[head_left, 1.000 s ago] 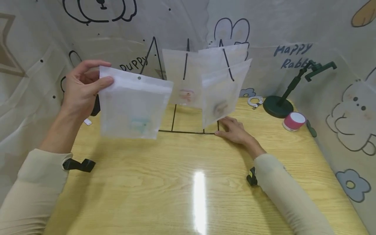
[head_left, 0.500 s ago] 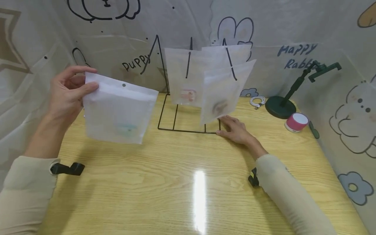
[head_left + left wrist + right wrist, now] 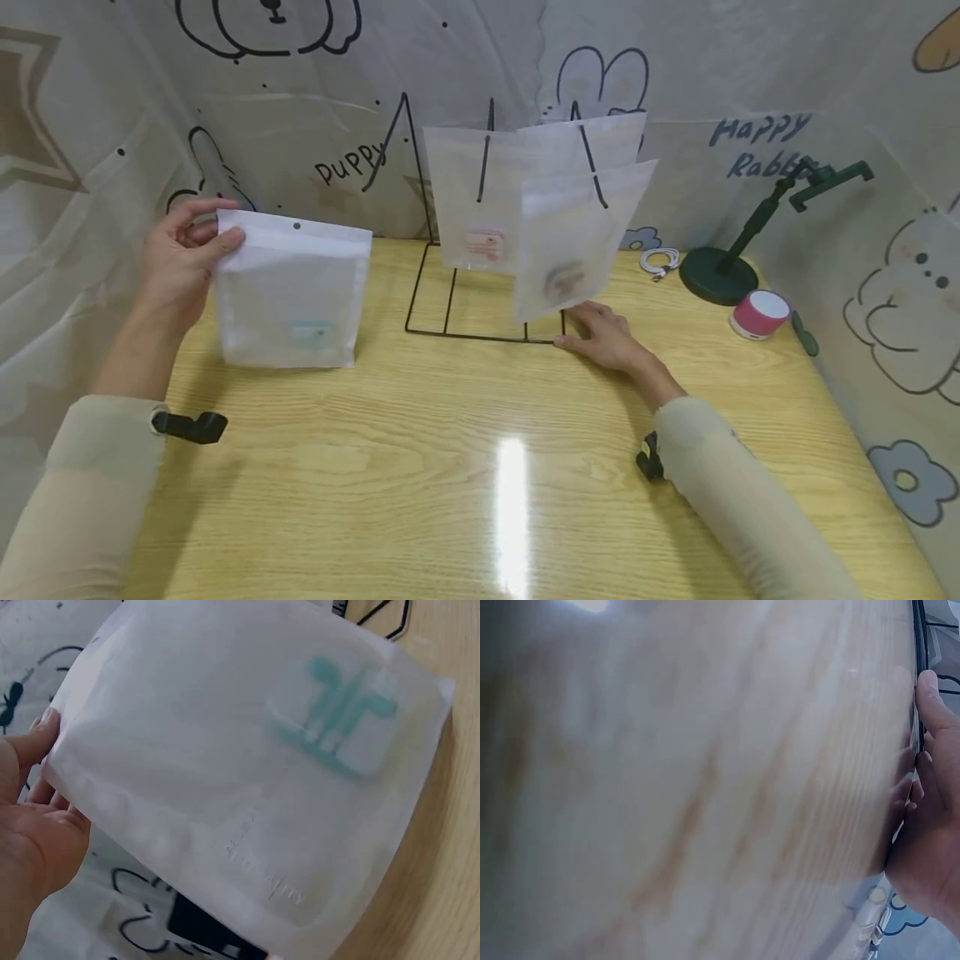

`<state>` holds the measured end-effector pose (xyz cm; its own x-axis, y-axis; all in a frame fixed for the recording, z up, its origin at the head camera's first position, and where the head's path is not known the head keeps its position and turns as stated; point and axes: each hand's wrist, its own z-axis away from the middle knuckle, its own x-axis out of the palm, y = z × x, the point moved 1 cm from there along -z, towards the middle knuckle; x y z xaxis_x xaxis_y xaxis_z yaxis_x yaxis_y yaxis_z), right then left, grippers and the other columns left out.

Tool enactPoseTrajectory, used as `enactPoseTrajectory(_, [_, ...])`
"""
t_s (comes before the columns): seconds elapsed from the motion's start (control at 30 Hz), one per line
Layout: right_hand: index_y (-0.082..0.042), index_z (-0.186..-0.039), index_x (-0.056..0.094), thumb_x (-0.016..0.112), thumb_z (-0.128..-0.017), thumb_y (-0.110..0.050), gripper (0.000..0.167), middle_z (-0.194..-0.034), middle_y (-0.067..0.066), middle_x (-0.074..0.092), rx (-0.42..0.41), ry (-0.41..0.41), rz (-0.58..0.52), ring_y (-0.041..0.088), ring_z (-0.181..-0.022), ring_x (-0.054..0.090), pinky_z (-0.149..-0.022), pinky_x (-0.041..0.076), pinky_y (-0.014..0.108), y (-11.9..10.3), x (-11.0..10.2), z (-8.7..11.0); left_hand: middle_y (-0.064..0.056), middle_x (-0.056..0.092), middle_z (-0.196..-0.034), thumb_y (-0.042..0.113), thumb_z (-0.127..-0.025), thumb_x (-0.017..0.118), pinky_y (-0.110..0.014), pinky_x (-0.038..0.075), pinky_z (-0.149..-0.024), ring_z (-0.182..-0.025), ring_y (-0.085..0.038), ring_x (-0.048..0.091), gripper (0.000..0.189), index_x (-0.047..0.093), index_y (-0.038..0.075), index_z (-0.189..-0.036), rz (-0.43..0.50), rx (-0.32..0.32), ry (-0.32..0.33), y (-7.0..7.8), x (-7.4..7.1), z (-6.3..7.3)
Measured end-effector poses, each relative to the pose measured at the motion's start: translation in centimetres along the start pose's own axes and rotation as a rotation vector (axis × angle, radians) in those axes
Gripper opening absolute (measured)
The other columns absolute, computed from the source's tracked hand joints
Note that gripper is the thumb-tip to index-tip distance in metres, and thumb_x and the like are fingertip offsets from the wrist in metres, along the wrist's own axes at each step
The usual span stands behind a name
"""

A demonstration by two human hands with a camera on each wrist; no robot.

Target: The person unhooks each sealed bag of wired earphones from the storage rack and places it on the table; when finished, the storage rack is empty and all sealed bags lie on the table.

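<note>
Left hand (image 3: 180,267) pinches a frosted pouch (image 3: 292,292) by its top corner above the bench (image 3: 480,467).
Below that one-corner grip the pouch may swing or slip; the right hand (image 3: 603,333), apparently flat and uncurled, steadies the wire rack (image 3: 480,333), which could tip.

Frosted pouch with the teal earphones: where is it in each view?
Head: left of centre, frosted pouch pinched at its top corner by the left hand.
Left wrist: fills the frame, hand at left edge.
Right wrist: not in it.
Shared landmark: black wire rack.
</note>
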<state>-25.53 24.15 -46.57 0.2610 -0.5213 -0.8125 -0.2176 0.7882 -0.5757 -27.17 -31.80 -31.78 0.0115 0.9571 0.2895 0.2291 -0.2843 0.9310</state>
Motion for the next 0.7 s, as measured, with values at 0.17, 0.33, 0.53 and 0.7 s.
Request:
enactPoseTrajectory(0.17, [-0.01, -0.165, 0.031, 0.059, -0.105, -0.047, 0.076, -0.171, 0.017, 0.021, 0.006, -0.004, 0.006, 0.043, -0.158, 0.009, -0.122, 0.003, 0.066, 0.2, -0.2, 0.1, -0.003, 0.08, -0.091, -0.004, -0.083, 0.083, -0.02, 0.058, -0.067, -0.079, -0.012, 0.072, 0.037, 0.075, 0.005, -0.118, -0.042, -0.021, 0.093, -1.8, -0.6, -1.4])
enactPoseTrajectory(0.33, [-0.009, -0.165, 0.028, 0.059, -0.105, -0.047, 0.078, -0.172, 0.018, 0.019, 0.011, 0.002, 0.01, 0.042, -0.158, 0.009, -0.121, 0.004, 0.067, 0.3, -0.4, 0.4, 0.002, 0.076, -0.085, 0.005, -0.083, 0.086, -0.017, 0.055, -0.069, -0.08, -0.01, 0.066, 0.04, 0.074, 0.012, -0.121, -0.146, -0.053, 0.145, -3.2, -0.6, -3.0])
enactPoseTrajectory(0.53, [-0.008, -0.164, 0.03, 0.061, -0.105, -0.044, 0.076, -0.171, 0.019, 0.022, 0.003, 0.015, 0.003, 0.044, -0.157, 0.01, -0.121, 0.005, 0.066, 0.3, -0.3, 0.4, 0.005, 0.076, -0.097, 0.012, -0.09, 0.081, -0.017, 0.053, -0.078, -0.091, -0.01, 0.065, 0.044, 0.072, 0.019, -0.132, -0.217, -0.136, 0.181, -4.8, -0.9, -4.7])
enactPoseTrajectory(0.7, [-0.009, -0.162, 0.035, 0.063, -0.104, -0.041, 0.072, -0.169, 0.019, 0.027, 0.007, 0.024, 0.016, 0.046, -0.156, 0.014, -0.122, 0.004, 0.066, 0.1, 0.0, 0.1, 0.008, 0.072, -0.112, 0.025, -0.094, 0.076, -0.022, 0.047, -0.091, -0.104, -0.011, 0.062, 0.048, 0.066, 0.03, -0.14, -0.298, -0.255, 0.213, -6.5, -1.6, -5.5])
